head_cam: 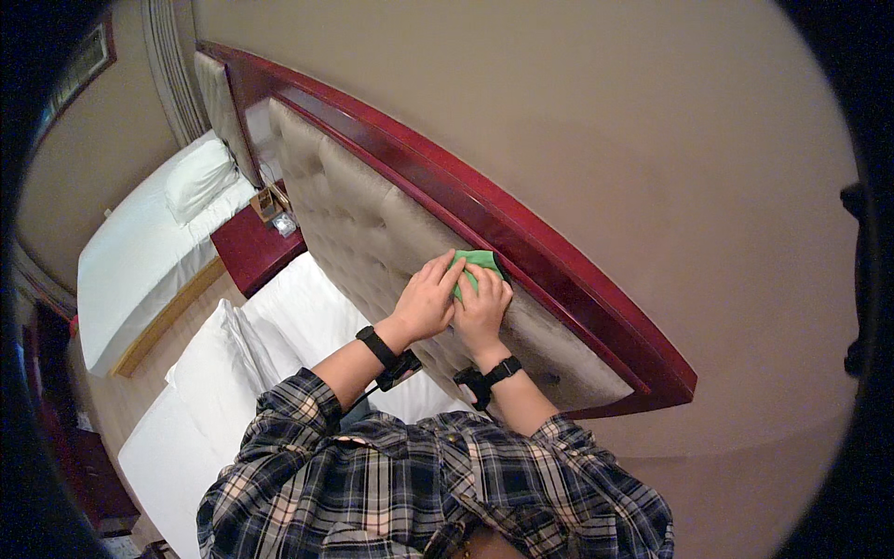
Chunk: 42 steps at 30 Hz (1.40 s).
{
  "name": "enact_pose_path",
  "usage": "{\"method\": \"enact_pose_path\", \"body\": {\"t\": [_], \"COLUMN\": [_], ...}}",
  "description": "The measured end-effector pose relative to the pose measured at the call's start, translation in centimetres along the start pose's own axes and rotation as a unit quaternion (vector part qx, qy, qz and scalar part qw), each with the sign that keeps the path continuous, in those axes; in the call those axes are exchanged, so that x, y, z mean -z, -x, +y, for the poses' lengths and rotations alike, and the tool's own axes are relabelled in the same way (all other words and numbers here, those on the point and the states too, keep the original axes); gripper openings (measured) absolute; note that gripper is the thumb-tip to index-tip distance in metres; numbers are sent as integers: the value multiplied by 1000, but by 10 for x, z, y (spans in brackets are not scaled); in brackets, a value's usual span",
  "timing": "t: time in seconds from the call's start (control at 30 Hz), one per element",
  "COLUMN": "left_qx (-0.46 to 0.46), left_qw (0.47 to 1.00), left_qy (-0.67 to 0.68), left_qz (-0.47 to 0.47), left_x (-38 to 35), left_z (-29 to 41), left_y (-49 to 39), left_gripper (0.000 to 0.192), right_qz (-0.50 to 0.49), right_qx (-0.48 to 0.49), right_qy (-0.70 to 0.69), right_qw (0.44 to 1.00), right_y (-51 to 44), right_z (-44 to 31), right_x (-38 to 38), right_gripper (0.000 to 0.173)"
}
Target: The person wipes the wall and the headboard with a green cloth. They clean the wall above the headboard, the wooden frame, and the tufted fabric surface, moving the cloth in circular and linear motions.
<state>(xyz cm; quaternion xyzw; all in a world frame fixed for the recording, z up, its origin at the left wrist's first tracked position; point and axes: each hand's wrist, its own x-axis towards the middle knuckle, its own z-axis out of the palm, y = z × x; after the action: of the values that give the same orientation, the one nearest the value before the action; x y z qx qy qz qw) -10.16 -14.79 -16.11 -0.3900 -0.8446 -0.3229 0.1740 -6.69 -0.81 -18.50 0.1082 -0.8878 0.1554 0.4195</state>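
Note:
A folded green cloth [475, 260] with a dark edge lies between my two hands, near the top of a tufted headboard panel [363, 209]. My left hand [427, 297] has its fingertips on the cloth's left side. From the right, my right hand [483, 304] grips the cloth with bent fingers. The hands almost touch each other, and their palms hide the cloth's lower part. Just beyond the cloth runs the dark red wooden frame [517, 209] of the headboard. Each wrist wears a black strap with a small device.
White bedding [279, 335] covers the bed below my arms. To the left stand a red nightstand [258, 244] with small items on it and a second bed [147, 258] with a white pillow [202, 178]. A beige wall [628, 175] rises behind the headboard.

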Motion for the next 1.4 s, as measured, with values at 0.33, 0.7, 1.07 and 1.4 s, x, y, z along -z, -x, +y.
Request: {"method": "enact_pose_path", "body": {"t": [0.33,0.7,1.07,1.4], "left_qx": [-50,3,-48,-157], "left_qw": [996,996,980,948], "left_qy": [58,83,187,276], "left_qz": [35,40,57,-20], "left_x": [37,158,150,137], "left_z": [-70,-239,-270,-215], "left_y": [-12,-9,-8,-13], "left_gripper": [60,68,68,61], "right_qz": [17,14,-76,-31], "right_qx": [-30,-19,10,-149], "right_qy": [32,4,108,254], "right_qw": [999,1000,991,955], "right_y": [-40,-170,-182,-136], "right_z": [-44,-141,-152,-147], "right_x": [-52,-194,-195,-79], "right_gripper": [37,40,31,49]}}
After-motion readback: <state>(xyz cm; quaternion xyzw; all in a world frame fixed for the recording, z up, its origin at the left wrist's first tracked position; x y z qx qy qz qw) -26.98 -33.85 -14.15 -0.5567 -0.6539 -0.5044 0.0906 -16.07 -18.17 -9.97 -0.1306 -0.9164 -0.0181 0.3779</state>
